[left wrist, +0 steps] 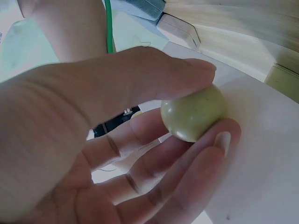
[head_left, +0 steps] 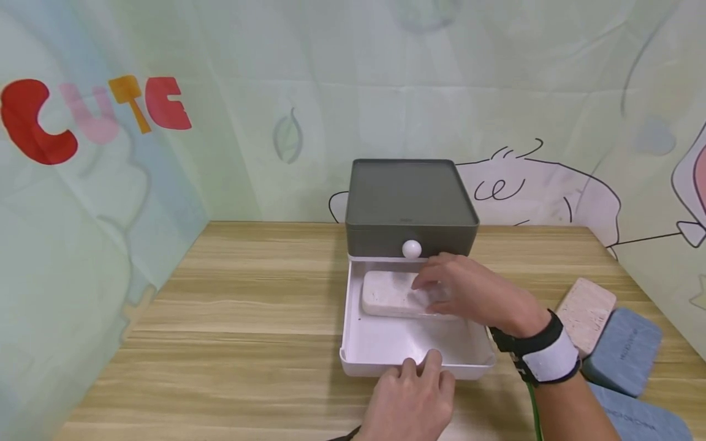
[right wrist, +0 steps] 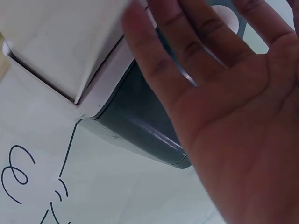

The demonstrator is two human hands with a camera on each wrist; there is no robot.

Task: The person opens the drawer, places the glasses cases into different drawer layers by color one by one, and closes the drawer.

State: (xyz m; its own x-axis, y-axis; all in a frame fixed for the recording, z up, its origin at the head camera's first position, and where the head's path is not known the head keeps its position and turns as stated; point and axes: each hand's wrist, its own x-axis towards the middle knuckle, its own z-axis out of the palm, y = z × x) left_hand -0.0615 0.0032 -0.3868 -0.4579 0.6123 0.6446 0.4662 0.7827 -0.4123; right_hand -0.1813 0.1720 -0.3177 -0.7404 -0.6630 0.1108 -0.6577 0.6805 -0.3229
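Observation:
A dark grey box [head_left: 410,193] has its white lower drawer [head_left: 353,369] pulled out toward me. My left hand [head_left: 410,398] is at the drawer front, its thumb and fingers pinching the round knob [left wrist: 194,114]. Inside the drawer, a pale, rounded rectangular block [head_left: 388,293] lies flat near the back. My right hand [head_left: 469,288] reaches over the block's right end with fingers slightly bent. In the right wrist view its fingers look nearly straight, with nothing visibly held. Whether the fingertips touch the block is hard to tell.
On the wooden table [head_left: 248,331], a pinkish block [head_left: 587,315], a blue block [head_left: 623,352] and another blue block [head_left: 642,416] lie to the right. A second white knob [head_left: 412,248] sits on the grey upper front. A printed cloth [head_left: 248,92] hangs behind.

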